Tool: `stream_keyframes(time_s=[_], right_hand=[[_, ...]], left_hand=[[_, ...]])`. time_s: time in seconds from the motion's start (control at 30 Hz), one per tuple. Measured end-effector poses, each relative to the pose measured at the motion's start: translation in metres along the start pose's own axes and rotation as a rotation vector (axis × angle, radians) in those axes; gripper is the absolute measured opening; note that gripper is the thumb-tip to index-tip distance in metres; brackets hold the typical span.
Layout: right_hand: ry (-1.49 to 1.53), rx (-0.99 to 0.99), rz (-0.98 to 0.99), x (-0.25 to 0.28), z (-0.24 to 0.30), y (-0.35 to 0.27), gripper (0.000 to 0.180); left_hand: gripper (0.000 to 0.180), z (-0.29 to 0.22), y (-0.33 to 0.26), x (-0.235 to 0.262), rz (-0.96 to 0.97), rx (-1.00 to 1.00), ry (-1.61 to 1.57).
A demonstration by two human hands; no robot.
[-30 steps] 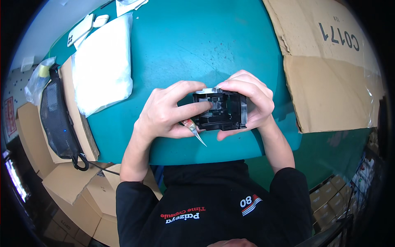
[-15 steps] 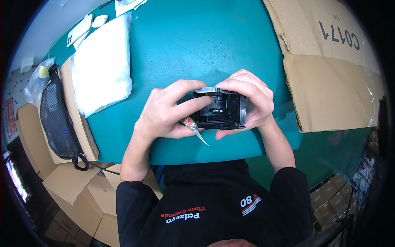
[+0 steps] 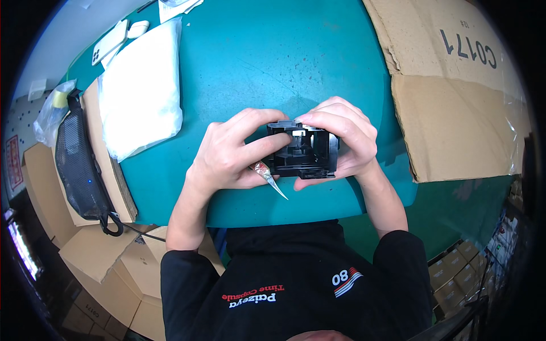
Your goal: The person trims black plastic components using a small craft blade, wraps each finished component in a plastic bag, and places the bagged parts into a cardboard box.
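Observation:
Between both hands is a black plastic housing (image 3: 307,165), a boxy open frame with inner ribs and a small white part inside. My left hand (image 3: 227,150) grips its left side, with the index finger reaching into the opening. A shiny, pointed metal tool (image 3: 270,177), resembling tweezers, pokes out from under this hand, tip toward my body; its other end is hidden. My right hand (image 3: 350,136) is closed round the housing's right side, thumb and fingers at the near and far edges. Everything held is above the near part of the green table (image 3: 273,68).
A white plastic bag (image 3: 145,91) lies at the left, beside a phone (image 3: 111,41) and a small white case (image 3: 138,29). Further left, a black mesh pouch (image 3: 82,165) rests on cardboard. A large cardboard box (image 3: 455,108) covers the right side; an open carton (image 3: 125,273) stands lower left.
The housing has tilted slightly in my hands, and the white part inside shows more. My right fingers have shifted a little to the left. The pointed tool is nearly still.

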State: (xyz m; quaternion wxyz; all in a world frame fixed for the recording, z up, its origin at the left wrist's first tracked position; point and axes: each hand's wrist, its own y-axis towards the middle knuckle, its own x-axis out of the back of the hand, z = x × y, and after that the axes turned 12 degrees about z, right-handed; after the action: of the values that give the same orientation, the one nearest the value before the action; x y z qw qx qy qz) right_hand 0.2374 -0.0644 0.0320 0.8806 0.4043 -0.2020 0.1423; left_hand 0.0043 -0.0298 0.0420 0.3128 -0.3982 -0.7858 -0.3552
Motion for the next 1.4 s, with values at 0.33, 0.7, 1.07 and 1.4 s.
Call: stream_keyframes(time_s=[0.33, 0.7, 1.07, 1.4], right_hand=[[0.009, -0.002, -0.020, -0.001, 0.001, -0.001, 0.078], [-0.017, 0.013, -0.036, -0.001, 0.001, -0.001, 0.077], [-0.054, 0.026, -0.034, -0.002, 0.000, 0.000, 0.077], [0.041, -0.002, -0.048, -0.001, 0.002, -0.003, 0.081]], left_hand=[[0.037, 0.006, -0.002, -0.001, -0.012, -0.024, -0.056], [0.040, 0.006, 0.000, -0.003, -0.044, -0.036, -0.065], [0.034, 0.007, -0.003, -0.002, -0.011, -0.023, 0.013], [0.041, 0.009, -0.008, 0.002, -0.030, -0.112, -0.010]])
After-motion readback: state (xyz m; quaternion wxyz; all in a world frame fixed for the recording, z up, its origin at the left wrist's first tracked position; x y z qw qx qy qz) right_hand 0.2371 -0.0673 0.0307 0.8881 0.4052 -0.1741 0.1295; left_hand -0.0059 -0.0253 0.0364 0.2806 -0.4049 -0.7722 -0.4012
